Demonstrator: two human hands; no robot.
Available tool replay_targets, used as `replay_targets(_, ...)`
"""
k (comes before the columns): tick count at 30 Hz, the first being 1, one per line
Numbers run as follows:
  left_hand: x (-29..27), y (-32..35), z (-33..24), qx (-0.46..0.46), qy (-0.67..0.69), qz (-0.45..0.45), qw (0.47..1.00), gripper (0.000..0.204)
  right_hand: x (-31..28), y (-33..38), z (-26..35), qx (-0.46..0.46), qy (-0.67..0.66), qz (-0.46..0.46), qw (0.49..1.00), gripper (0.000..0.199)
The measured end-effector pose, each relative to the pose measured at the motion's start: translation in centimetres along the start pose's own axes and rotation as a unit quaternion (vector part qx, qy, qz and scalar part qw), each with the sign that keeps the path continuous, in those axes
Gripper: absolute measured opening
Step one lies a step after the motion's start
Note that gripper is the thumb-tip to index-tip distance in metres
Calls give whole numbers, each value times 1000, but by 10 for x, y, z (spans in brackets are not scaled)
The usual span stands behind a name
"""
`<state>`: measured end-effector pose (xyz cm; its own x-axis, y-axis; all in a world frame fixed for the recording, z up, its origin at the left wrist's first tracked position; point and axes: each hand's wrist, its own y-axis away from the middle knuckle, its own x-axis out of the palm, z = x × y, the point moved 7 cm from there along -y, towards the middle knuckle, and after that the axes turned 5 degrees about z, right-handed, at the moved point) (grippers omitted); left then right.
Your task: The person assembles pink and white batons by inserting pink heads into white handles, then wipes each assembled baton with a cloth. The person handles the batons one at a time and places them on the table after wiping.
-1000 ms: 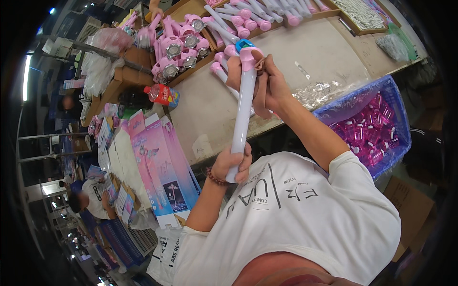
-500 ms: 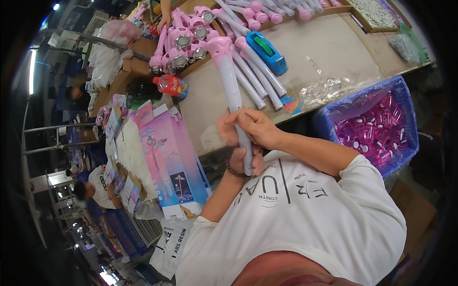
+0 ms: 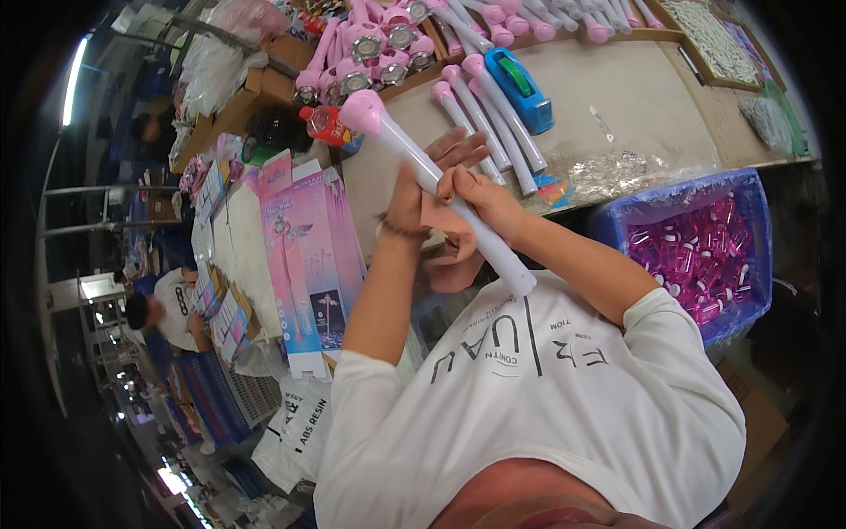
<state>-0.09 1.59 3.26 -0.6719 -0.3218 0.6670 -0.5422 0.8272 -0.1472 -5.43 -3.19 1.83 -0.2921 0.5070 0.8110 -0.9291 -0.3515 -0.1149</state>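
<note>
White tube [image 3: 498, 252] crosses spread left grip [image 3: 409, 197], right grip [image 3: 485, 201] curled around.

Wand tube [image 3: 493, 249] at centre: rendered milky white, end knob [image 3: 360, 111] coloured pink. Cloth [image 3: 452, 274] below it toned dusty pink-tan. Tape dispenser [image 3: 530, 106], upper centre-right: finished in blue, loaded with a green roll [image 3: 514, 78]. Bin [image 3: 760, 251], right edge: blue, filled with magenta bottles [image 3: 683, 256] capped in white. Carton [image 3: 289, 251], left of centre: graded from pink to blue. Drink bottle [image 3: 323, 126], upper left: coloured mostly red. Shirt [image 3: 564, 414], bottom: white, printed with black lettering [image 3: 592, 354]. Tabletop [image 3: 634, 88], upper right: toned beige.
</note>
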Motion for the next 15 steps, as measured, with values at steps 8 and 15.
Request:
replay_targets(8, -32, -10, -63, 99, 1, -256, 961, 38, -14, 49, 6, 64, -36, 45, 996, 39)
replay_targets(15, 0, -11, -72, 120, -7, -137, 983, 46, -39, 56, 15, 51, -104, -108, 987, 33)
